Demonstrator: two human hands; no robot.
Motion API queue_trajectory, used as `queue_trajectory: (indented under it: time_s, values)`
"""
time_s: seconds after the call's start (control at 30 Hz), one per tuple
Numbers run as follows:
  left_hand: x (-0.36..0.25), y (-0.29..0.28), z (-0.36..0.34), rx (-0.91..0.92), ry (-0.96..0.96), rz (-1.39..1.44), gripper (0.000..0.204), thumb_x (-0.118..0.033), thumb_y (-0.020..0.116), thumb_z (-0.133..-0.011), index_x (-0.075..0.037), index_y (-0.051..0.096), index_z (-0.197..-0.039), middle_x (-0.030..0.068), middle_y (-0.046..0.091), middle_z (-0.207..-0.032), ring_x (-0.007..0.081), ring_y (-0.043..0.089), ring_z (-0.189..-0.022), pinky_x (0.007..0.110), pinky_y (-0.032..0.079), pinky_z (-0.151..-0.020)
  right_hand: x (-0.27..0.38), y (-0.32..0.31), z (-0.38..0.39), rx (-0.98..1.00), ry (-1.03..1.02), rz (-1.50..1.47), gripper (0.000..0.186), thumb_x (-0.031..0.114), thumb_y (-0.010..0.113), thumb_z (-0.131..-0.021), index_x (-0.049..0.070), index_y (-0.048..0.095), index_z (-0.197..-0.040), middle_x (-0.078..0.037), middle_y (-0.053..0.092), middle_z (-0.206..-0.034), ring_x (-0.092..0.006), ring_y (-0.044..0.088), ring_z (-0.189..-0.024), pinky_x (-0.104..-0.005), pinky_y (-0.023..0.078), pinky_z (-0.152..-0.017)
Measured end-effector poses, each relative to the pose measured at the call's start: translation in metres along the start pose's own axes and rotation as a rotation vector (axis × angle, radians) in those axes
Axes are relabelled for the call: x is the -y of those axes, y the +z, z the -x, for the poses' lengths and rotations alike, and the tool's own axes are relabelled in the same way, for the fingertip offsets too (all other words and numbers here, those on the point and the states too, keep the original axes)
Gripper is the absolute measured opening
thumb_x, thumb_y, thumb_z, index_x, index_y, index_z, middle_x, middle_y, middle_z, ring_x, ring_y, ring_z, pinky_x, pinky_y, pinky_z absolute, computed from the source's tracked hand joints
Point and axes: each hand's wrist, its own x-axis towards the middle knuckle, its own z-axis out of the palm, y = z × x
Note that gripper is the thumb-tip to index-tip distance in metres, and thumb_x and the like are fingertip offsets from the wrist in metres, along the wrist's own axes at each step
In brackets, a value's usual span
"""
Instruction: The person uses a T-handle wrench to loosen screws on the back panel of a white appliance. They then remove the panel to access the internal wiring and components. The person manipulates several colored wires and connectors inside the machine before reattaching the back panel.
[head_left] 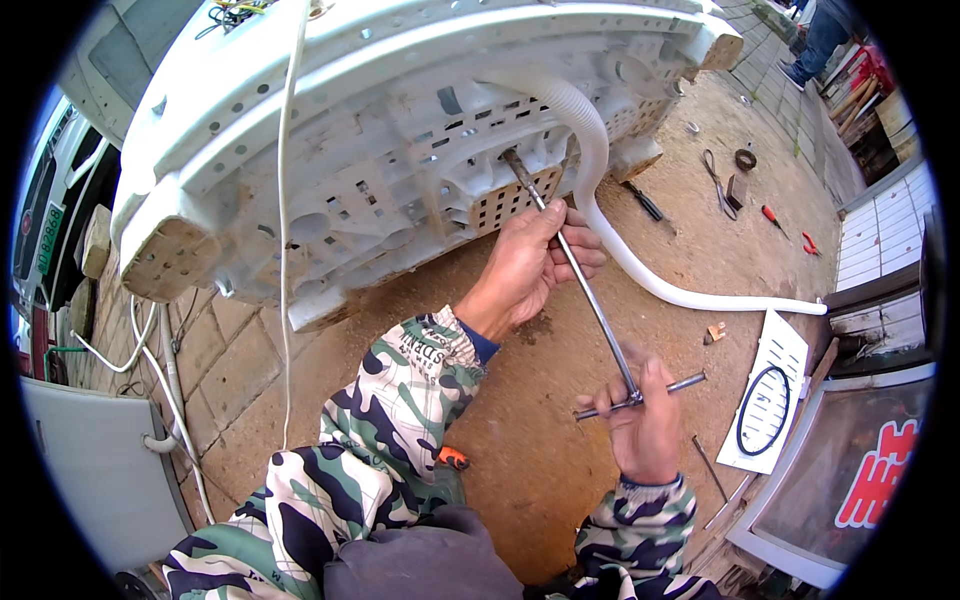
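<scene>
A long T-handle socket wrench (597, 303) slants up and away from me. Its tip reaches into a recess in the underside of a tipped white appliance (380, 190), probably a washing machine; what it meets in there is hidden. My left hand (515, 272) is closed on the shaft, a little below the appliance. Lower right, my right hand (645, 430) grips the crossbar where it joins the shaft, its fingers curled and slightly blurred. A white corrugated hose (590, 140) leaves the underside and runs right, past the wrench.
On the ground at right lie a screwdriver (648, 205), a tape roll (745, 159) and red-handled pliers (810, 244). A white panel with a black ring (762, 410) lies nearer. A white cord (285, 200) hangs at left. A person (822, 45) stands far right; a vehicle (60, 200) is left.
</scene>
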Motion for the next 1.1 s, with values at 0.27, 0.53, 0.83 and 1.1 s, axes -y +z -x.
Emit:
queue_trajectory:
  time_s: [0.27, 0.53, 0.83, 1.1]
  values:
    - [0.000, 0.006, -0.002, 0.030, -0.013, 0.071, 0.033, -0.030, 0.042, -0.112, 0.000, 0.054, -0.110, 0.0093, 0.065, -0.086, 0.0226, 0.072, -0.076, 0.038, 0.066, -0.072, -0.007, -0.006, 0.020, -0.250, -1.148, 1.937, 0.059, 0.006, 0.071, -0.085, 0.007, 0.052, -0.142, -0.018, 0.062, -0.130, -0.0403, 0.040, -0.145, -0.0559, 0.030, -0.122]
    - [-0.003, 0.010, 0.004, 0.000, -0.020, 0.047, 0.031, -0.030, 0.040, -0.113, -0.001, 0.051, -0.107, 0.0047, 0.057, -0.084, 0.0179, 0.064, -0.076, 0.033, 0.061, -0.069, 0.017, 0.003, 0.006, 0.172, -0.333, 0.868, 0.034, 0.028, 0.074, -0.095, -0.003, 0.068, -0.106, -0.001, 0.049, -0.065, -0.0173, 0.046, -0.062, -0.0376, 0.046, -0.070]
    - [-0.014, 0.001, 0.012, -0.046, -0.070, -0.464, 0.044, -0.034, 0.044, -0.110, 0.007, 0.057, -0.116, 0.0141, 0.071, -0.095, 0.0215, 0.072, -0.079, 0.032, 0.060, -0.068, 0.011, 0.001, -0.006, 0.193, 0.259, -0.322, 0.044, 0.036, 0.061, -0.105, -0.007, 0.066, -0.099, 0.004, 0.041, -0.058, -0.0075, 0.040, -0.053, -0.0283, 0.037, -0.053]
    - [-0.137, 0.076, 0.108, 0.158, 0.841, -1.537, 0.032, -0.025, 0.058, -0.104, 0.003, 0.070, -0.113, 0.0143, 0.075, -0.091, 0.0221, 0.073, -0.074, 0.034, 0.060, -0.066, 0.001, -0.120, 0.016, 0.005, -0.220, 0.784, 0.030, 0.023, 0.066, -0.098, 0.002, 0.068, -0.077, 0.002, 0.055, -0.063, -0.0087, 0.050, -0.058, -0.0290, 0.038, -0.053]
